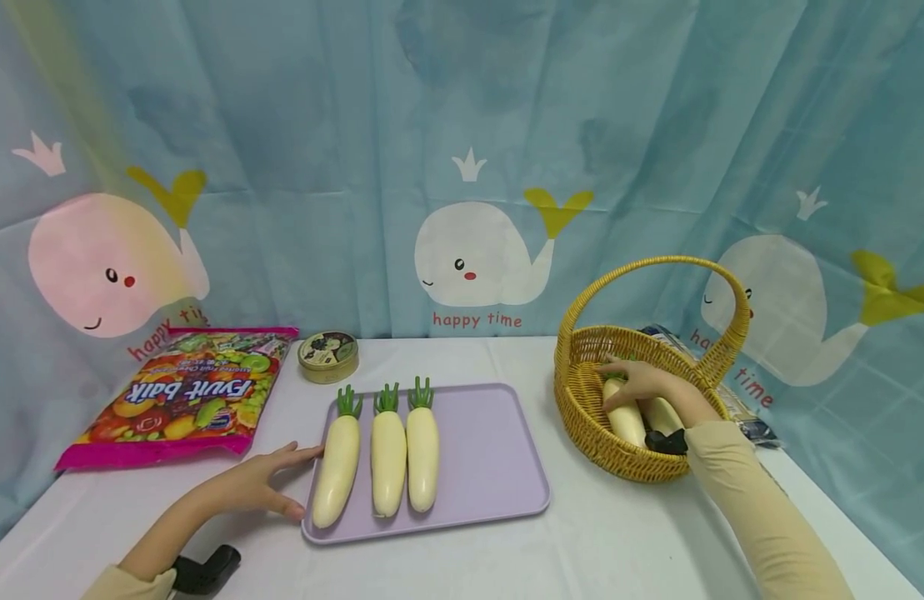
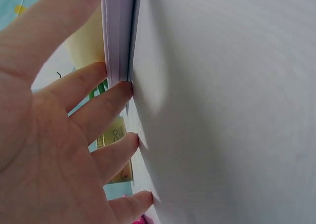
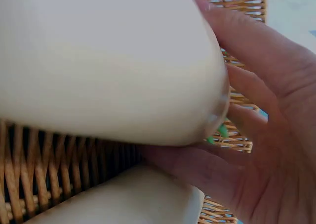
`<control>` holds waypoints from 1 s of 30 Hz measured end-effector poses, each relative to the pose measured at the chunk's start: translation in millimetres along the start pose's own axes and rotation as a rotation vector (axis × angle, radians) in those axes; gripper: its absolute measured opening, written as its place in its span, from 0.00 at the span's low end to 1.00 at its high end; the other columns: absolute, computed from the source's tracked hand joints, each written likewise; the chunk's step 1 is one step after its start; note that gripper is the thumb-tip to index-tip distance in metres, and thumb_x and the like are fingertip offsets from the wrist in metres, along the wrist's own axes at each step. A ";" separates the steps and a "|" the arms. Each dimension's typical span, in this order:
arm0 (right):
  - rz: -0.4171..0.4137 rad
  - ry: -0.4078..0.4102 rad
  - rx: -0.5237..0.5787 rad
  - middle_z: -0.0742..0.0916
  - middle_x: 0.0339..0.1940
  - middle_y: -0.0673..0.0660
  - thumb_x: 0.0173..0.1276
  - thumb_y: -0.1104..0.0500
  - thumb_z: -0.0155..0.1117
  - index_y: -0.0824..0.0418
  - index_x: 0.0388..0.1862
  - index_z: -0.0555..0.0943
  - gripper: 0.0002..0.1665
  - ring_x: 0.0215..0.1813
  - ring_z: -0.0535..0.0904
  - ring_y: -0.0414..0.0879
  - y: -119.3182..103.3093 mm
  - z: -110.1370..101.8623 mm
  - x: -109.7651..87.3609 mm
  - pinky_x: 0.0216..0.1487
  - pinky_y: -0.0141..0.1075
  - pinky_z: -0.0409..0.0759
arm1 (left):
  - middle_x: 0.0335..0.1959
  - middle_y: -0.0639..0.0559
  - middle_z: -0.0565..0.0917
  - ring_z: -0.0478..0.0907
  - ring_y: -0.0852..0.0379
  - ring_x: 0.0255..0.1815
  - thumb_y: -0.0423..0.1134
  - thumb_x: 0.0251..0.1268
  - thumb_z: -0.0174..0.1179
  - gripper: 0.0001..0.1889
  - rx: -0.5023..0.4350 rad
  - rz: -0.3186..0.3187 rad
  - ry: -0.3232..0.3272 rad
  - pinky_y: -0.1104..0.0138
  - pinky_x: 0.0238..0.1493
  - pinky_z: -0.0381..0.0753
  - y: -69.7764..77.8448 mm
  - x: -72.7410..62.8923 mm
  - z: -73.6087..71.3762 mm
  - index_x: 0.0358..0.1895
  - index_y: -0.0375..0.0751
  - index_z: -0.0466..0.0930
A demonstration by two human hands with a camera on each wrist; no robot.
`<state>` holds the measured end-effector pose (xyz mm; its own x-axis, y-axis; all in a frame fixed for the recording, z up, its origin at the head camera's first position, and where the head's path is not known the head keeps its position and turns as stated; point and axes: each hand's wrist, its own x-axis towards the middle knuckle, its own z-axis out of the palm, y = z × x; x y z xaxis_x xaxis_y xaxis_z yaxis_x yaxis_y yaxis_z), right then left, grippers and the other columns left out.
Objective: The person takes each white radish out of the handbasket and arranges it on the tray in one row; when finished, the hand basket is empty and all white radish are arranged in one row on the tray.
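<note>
My right hand (image 1: 645, 387) reaches into a yellow wicker basket (image 1: 604, 446) and grips a white radish (image 1: 625, 417) near its leafy end. Seen from the right wrist, the thumb and fingers lie on either side of this radish (image 3: 113, 70). A second radish (image 3: 128, 197) lies below it in the basket. My left hand (image 1: 255, 483) spreads its fingers at the left edge of a lilac tray (image 1: 491, 458), with fingertips against the tray's side (image 2: 116, 36). On the tray lie three white radishes, a left (image 1: 337, 471), a middle (image 1: 388, 462) and a right one (image 1: 423, 458), green tops pointing away.
A pink-edged bag of fruit candy (image 1: 187, 387) lies at the back left, beside a round gold tin (image 1: 328, 358). Behind the basket is a dark-edged packet (image 1: 754, 417). The white-covered table (image 1: 581, 550) ends at a blue whale-print curtain (image 1: 476, 100).
</note>
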<state>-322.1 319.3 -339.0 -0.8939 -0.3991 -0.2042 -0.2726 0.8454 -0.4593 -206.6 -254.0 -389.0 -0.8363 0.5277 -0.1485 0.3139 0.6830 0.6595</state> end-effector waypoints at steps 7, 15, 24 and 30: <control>-0.039 0.077 0.048 0.45 0.68 0.71 0.53 0.52 0.69 0.68 0.65 0.61 0.45 0.58 0.58 0.72 0.3 -7.6 -2.6 0.47 0.60 0.66 | 0.59 0.20 0.55 0.47 0.21 0.58 0.46 0.45 0.68 0.41 -0.018 0.020 -0.010 0.33 0.47 0.54 -1.6 -0.5 1.1 0.62 0.29 0.61; -0.075 0.163 0.165 0.41 0.70 0.66 0.56 0.49 0.66 0.65 0.68 0.56 0.46 0.55 0.65 0.69 -6.3 -26.3 -12.7 0.36 0.46 0.76 | 0.59 0.17 0.52 0.50 0.20 0.56 0.47 0.44 0.68 0.42 0.022 -0.032 0.004 0.33 0.46 0.55 -0.2 -0.3 0.6 0.63 0.32 0.62; -0.062 0.231 0.371 0.39 0.71 0.57 0.59 0.51 0.63 0.63 0.67 0.60 0.40 0.59 0.62 0.67 -20.8 -38.0 -23.8 0.39 0.46 0.77 | 0.58 0.17 0.53 0.50 0.20 0.57 0.47 0.44 0.68 0.42 0.021 -0.017 0.001 0.33 0.47 0.55 0.1 -0.6 -0.7 0.62 0.31 0.62; -0.095 0.274 0.436 0.39 0.71 0.57 0.62 0.52 0.60 0.65 0.65 0.62 0.36 0.64 0.55 0.66 -32.0 -32.7 -35.4 0.45 0.48 0.75 | 0.59 0.18 0.53 0.49 0.21 0.57 0.47 0.44 0.68 0.42 0.015 -0.024 -0.004 0.33 0.47 0.55 -0.2 0.2 -0.8 0.63 0.31 0.62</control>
<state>-293.4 318.0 -288.8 -0.9487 -0.3100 0.0627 -0.2355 0.5603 -0.7941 -207.2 -254.4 -388.5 -0.8416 0.5135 -0.1673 0.3006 0.7027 0.6449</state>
